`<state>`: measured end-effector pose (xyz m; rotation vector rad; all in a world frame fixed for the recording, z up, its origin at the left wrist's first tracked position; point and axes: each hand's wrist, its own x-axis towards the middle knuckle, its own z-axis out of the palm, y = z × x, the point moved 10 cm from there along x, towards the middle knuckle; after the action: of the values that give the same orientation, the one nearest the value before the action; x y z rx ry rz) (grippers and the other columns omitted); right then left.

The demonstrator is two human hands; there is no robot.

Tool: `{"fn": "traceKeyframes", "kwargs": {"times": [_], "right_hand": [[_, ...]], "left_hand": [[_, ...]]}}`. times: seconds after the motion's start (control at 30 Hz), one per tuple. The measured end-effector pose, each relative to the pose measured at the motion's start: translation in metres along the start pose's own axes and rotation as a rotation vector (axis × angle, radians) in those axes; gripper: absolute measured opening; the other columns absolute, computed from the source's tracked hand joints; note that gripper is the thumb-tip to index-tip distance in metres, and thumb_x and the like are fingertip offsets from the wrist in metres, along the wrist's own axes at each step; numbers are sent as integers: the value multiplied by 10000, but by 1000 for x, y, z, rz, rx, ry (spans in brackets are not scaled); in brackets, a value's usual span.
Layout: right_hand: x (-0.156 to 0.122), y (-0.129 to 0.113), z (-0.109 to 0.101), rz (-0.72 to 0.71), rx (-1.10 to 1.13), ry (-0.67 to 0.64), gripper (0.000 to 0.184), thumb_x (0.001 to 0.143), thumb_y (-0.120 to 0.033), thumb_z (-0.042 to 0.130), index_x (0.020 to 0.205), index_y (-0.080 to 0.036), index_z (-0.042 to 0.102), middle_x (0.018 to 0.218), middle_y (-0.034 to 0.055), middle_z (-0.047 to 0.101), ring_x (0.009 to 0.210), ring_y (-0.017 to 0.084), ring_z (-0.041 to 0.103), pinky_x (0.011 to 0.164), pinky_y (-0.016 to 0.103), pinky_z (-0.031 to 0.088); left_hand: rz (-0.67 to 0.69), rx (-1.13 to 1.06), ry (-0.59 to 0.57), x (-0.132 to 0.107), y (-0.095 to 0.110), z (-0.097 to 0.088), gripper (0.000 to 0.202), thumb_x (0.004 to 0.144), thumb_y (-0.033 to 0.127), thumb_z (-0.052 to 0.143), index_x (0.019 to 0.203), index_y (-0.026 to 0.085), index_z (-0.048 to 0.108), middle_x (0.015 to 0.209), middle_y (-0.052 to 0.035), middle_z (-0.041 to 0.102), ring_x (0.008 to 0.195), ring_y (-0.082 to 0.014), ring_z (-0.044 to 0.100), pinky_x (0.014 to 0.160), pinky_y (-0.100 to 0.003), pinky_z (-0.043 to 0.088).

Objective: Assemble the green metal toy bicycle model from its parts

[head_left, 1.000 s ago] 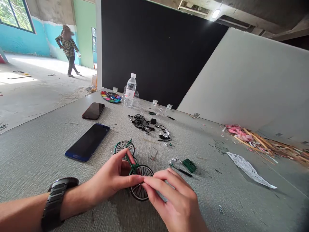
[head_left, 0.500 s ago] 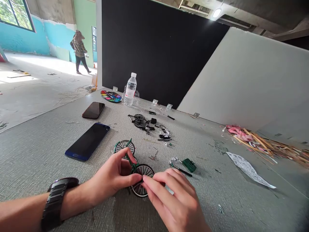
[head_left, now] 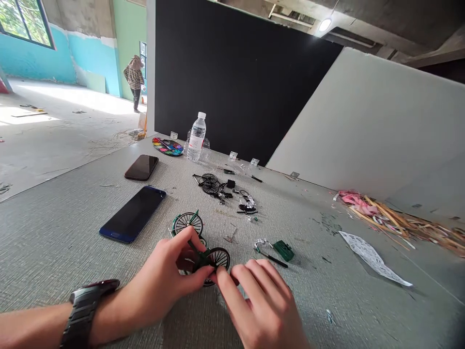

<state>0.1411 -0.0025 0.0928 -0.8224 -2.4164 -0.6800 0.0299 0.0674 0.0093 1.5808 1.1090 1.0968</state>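
A small green model bicycle [head_left: 205, 257] with black spoked wheels stands on the grey textured tabletop [head_left: 90, 252]. My left hand [head_left: 163, 271], with a black wristwatch [head_left: 87, 310] on its wrist, grips the green frame between the wheels. My right hand [head_left: 254, 303] pinches the lower edge of the front wheel [head_left: 219, 258] with its fingertips. The hands hide part of that wheel and the middle of the frame. A second, black model bicycle [head_left: 209, 184] lies farther up the table among small loose parts.
Two smartphones [head_left: 132, 214] lie left of my hands. Behind them stand a water bottle [head_left: 196, 137] and a paint palette [head_left: 167, 147]. A green part [head_left: 284, 250] and a small black-handled tool [head_left: 272, 260] lie to the right. A person [head_left: 134, 81] stands far off.
The model's front wheel has risen and tilted between my hands, and my left hand has shifted slightly left. The distant person has walked farther away.
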Motion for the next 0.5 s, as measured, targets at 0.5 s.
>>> {"fn": "traceKeyframes", "kwargs": {"times": [0.5], "right_hand": [[-8,20,24,289,312,19,261,1060,-229,498,878,-197,683,702,23,659,613,181,622,585,308,473]], "left_hand": [[13,-71,26,-1,4,-7,194,847,284,734,881,227,551,809,-14,713,694,-189,666,613,-292,526]]}}
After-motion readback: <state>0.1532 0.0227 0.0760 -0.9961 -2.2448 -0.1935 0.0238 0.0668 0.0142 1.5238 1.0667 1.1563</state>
